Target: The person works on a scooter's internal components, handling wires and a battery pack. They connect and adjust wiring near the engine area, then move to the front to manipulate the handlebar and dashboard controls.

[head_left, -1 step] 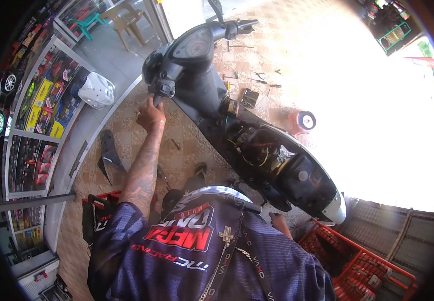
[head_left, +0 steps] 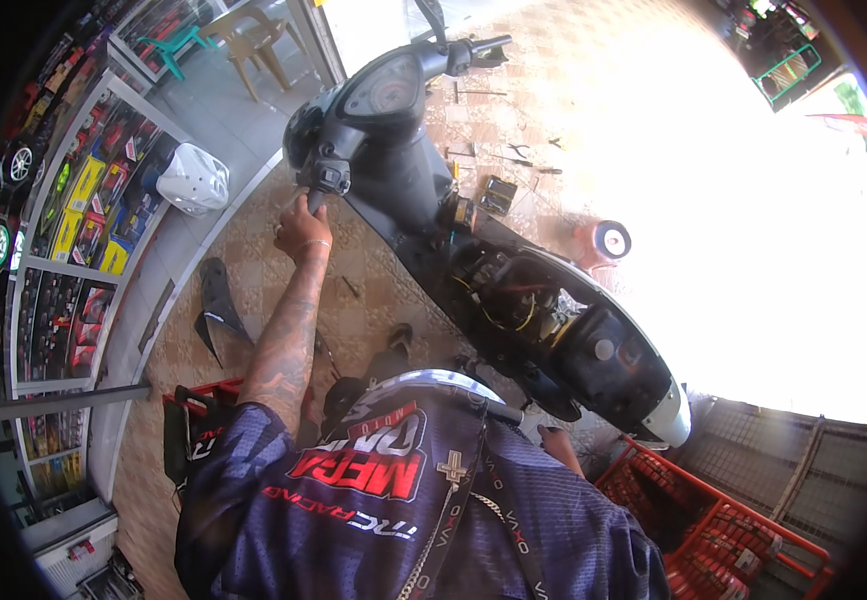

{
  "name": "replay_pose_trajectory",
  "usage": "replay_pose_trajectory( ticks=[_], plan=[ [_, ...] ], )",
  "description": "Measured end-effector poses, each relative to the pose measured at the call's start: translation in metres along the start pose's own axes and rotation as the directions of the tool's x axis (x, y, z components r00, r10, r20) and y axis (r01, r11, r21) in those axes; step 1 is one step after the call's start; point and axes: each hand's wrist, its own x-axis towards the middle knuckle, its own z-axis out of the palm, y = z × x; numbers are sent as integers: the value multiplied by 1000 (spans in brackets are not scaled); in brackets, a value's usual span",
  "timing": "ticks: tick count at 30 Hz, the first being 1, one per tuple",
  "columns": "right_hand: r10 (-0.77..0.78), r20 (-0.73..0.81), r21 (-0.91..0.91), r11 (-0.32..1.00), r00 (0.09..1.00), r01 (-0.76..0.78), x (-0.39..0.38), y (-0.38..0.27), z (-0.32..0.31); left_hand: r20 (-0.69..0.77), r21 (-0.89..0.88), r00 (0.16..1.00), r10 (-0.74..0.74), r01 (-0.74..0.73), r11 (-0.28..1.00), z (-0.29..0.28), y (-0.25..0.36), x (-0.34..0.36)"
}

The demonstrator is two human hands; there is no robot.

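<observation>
A dark motor scooter [head_left: 393, 190] stands across the middle, its handlebar at the far left and its tail toward the lower right. Its seat is off, so the engine bay with yellow wiring [head_left: 498, 290] and a black tank [head_left: 603, 350] lie bare. My left hand [head_left: 302, 228] is wrapped round the left handlebar grip [head_left: 314, 200], just below the switch housing. Low beside the scooter's rear, my right hand [head_left: 555, 437] shows only in part past my shirt. Its fingers are mostly hidden, and what it touches cannot be made out.
Hand tools and an open tool case [head_left: 497, 195] lie on the tiled floor beyond the scooter, near a round container [head_left: 608, 241]. A white fairing [head_left: 193, 180] rests by the glass display case [head_left: 93, 220]. A dark panel [head_left: 218, 300] lies left. Red crates [head_left: 723, 510] stand lower right.
</observation>
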Motion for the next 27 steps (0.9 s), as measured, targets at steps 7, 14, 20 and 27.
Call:
replay_pose_trajectory(
  ticks=[7,14,20,27],
  plan=[
    [3,-22,142,990,1000,0,14,11,-12,12,-9,999,-49,49,999,17,9,-33],
    [-89,-60,177,979,994,98,49,-11,-25,-23,-20,998,-63,62,998,18,15,-19],
    [-86,-21,97,991,996,88,61,-21,-23,-53,-11,998,-24,24,1000,15,9,-4],
    [-93,-77,36,995,993,96,88,-15,16,-83,9,996,34,-33,999,16,6,-4]
  ],
)
